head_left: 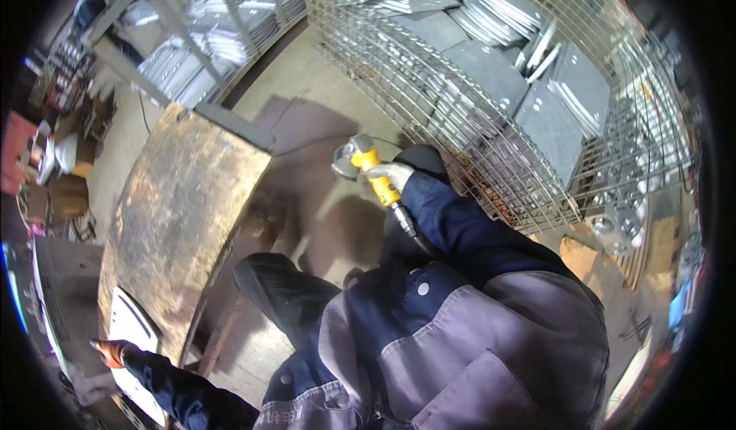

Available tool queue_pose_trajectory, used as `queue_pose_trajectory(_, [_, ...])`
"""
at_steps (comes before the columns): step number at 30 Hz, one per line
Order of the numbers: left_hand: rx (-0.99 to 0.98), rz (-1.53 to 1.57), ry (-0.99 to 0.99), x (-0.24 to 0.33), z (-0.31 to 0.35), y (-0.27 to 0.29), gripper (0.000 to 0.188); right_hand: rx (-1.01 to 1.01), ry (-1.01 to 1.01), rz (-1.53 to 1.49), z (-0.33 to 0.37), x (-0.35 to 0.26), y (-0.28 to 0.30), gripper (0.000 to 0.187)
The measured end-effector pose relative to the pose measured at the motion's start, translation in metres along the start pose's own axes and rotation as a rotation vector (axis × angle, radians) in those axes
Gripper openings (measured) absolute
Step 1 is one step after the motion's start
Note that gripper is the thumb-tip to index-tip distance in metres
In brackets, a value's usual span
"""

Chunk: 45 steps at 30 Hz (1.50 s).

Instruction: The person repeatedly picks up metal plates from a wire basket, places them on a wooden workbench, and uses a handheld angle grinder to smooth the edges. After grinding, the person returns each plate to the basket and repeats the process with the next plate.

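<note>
In my right hand [395,175], which wears a pale glove, is a yellow air-powered angle grinder [374,175]. Its guarded head points up and left, and a hose fitting trails from its lower end toward my body. My fingers wrap round the yellow body, held over the floor beside my leg. At the lower left, my left hand [113,352], in an orange-looking glove, grips the left edge of a pale flat metal plate [132,321] with dark slots. That plate lies at the near end of a worn wooden bench [176,200]. My left fingertips are partly hidden.
A wire mesh cage [460,131] full of grey metal plates [483,69] stands on the right. Behind the bench, a metal rack [192,35] holds more stacked plates. Another person [90,8] stands far left. A dark cable [314,140] crosses the floor.
</note>
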<state>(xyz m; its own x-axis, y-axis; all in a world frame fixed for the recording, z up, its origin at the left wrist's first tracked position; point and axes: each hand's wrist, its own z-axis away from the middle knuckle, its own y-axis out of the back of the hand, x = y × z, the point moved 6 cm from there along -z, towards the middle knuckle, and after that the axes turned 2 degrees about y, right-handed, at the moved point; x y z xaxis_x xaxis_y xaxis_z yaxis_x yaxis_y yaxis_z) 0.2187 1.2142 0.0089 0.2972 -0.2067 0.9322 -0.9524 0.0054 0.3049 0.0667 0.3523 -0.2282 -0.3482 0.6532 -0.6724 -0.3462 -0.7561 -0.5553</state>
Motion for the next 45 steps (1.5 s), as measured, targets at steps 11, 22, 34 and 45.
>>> queue_pose_trajectory(11, [-1.723, 0.803, -0.583, 0.283, 0.655, -0.07, 0.049, 0.003, 0.001, 0.276, 0.018, -0.01, 0.018, 0.03])
queue_pose_trajectory(22, [-2.43, 0.275, -0.915, 0.206, 1.163, 0.005, 0.05, -0.056, 0.127, -0.186, 0.023, -0.036, 0.053, 0.021])
queue_pose_trajectory(34, [-1.618, 0.068, -2.891, 0.104, 1.294, -0.02, 0.017, -0.043, 0.098, -0.042, 0.053, -0.086, 0.065, 0.022])
queue_pose_trajectory(45, [-2.943, -0.065, -1.233, 0.185, 1.273, 0.06, 0.031, -0.098, 0.099, -0.102, 0.032, -0.062, 0.068, 0.028])
